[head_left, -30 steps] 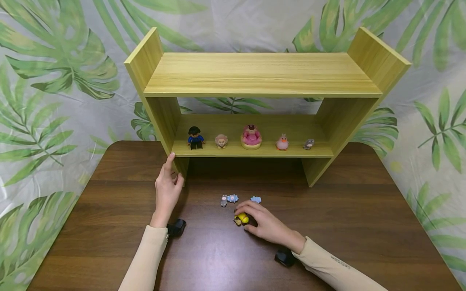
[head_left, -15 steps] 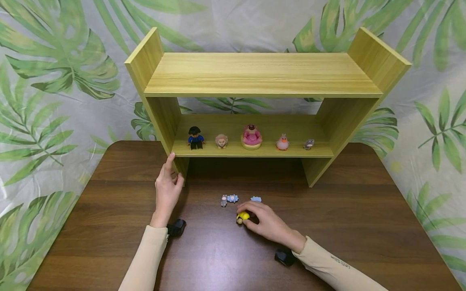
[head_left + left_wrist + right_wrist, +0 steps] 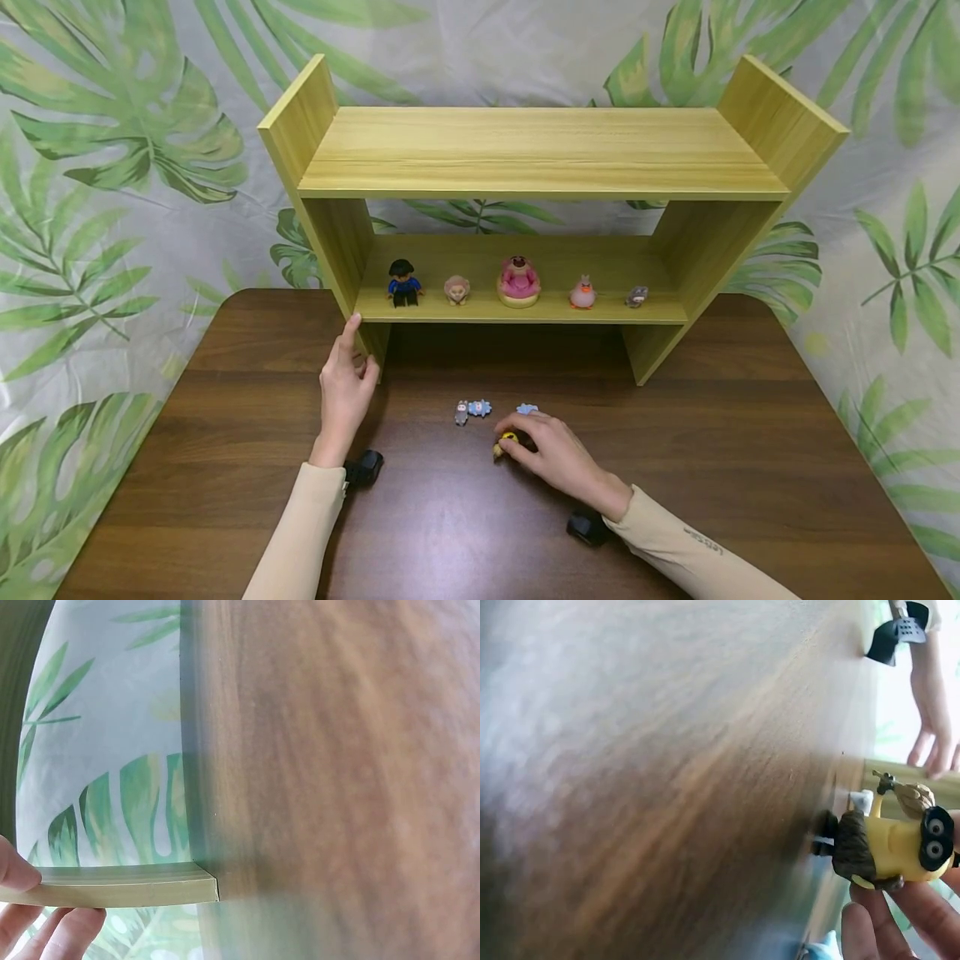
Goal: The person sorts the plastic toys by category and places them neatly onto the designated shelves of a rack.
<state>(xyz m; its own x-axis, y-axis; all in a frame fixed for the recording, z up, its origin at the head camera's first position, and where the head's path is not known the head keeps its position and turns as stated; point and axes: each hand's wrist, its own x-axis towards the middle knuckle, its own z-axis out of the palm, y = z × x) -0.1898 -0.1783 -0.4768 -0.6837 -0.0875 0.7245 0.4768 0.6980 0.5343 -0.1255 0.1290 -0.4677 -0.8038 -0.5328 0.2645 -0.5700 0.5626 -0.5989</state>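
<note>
My right hand holds a yellow minion figurine by its head between thumb and fingers, low over the table. The minion has big goggles, a brown fur outfit and black feet, and the hand partly covers it in the head view. My left hand grips the left side panel of the wooden shelf, thumb on one face and fingers on the other. On the table lie a small grey figurine, a blue one beside it, and another blue figurine just beyond my right fingers.
Along the middle board stand a blue-shirted toy figure, a pale fluffy figurine, a pink bear, a pink duck-like figurine and a small grey one. A leaf-patterned cloth hangs behind the brown table.
My right hand has shifted slightly right with the minion, and the figurine has turned in its fingers. The left hand has stayed on the shelf panel.
</note>
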